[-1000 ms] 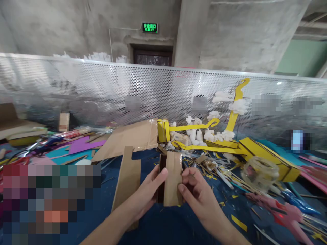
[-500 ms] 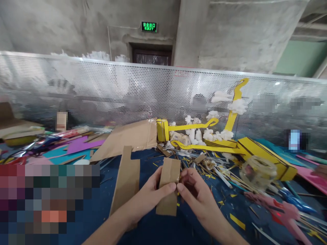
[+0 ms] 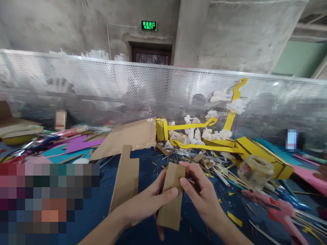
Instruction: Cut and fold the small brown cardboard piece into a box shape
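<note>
Both hands hold one folded cardboard piece (image 3: 171, 197) low at centre, just above the blue worktop (image 3: 102, 190). Left hand (image 3: 146, 200) grips its left edge, thumb across the front face, one fingertip showing below the lower end. Right hand (image 3: 201, 190) pinches the top right edge, thumb on the front, fingers behind.

Change over the last second: the piece stood upright with a dark open side showing at its left; half a second ago that gap was gone and the face was flat to the camera. Now it sits lower and leans, top toward 1 o'clock, bottom toward 7. The left thumb has slid further across the face, and the right hand has moved up to the top corner. Judgement: the piece looks pressed shut and is being turned over in the hands, not set down.

Around it:
- long cardboard strip (image 3: 126, 177) flat at 9 o'clock, just beside the left hand
- big cardboard sheet (image 3: 127, 136) at 11 o'clock
- yellow model (image 3: 230, 136) with white tufts at 1 to 2 o'clock
- clear jar (image 3: 255, 170) at 3 o'clock
- pink glue gun (image 3: 278, 211) at 4 o'clock
- scraps and sticks scattered between
</note>
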The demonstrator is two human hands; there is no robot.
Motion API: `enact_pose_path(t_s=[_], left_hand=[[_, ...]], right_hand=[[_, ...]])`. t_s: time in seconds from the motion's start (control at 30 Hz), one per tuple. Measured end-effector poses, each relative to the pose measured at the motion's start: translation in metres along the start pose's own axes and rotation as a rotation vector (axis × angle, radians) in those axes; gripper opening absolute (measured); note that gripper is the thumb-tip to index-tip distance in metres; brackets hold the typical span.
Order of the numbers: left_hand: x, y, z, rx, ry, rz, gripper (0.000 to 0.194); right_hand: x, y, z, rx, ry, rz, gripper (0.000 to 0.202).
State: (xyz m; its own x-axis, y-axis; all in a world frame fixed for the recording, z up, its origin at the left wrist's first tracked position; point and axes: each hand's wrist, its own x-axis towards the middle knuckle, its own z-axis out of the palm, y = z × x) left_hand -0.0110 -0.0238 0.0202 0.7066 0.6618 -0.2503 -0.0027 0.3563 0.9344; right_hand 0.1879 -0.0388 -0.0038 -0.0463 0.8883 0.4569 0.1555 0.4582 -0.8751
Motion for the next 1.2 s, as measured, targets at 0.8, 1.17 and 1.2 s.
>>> enact_pose_path(t_s=[0.8, 1.17, 1.2], left_hand=[[0.013, -0.002, -0.007, -0.203, 0.234, 0.299, 0.067], [0.016, -0.005, -0.007, -0.169, 0.181, 0.355, 0.070], [0.016, -0.006, -0.007, -0.163, 0.176, 0.365, 0.071]], right_hand=[[-0.013, 0.018, 0.009, -0.321, -0.198, -0.083, 0.094], [-0.015, 0.019, 0.008, -0.378, -0.210, -0.081, 0.094], [-0.016, 0.019, 0.008, -0.384, -0.227, -0.082, 0.092]])
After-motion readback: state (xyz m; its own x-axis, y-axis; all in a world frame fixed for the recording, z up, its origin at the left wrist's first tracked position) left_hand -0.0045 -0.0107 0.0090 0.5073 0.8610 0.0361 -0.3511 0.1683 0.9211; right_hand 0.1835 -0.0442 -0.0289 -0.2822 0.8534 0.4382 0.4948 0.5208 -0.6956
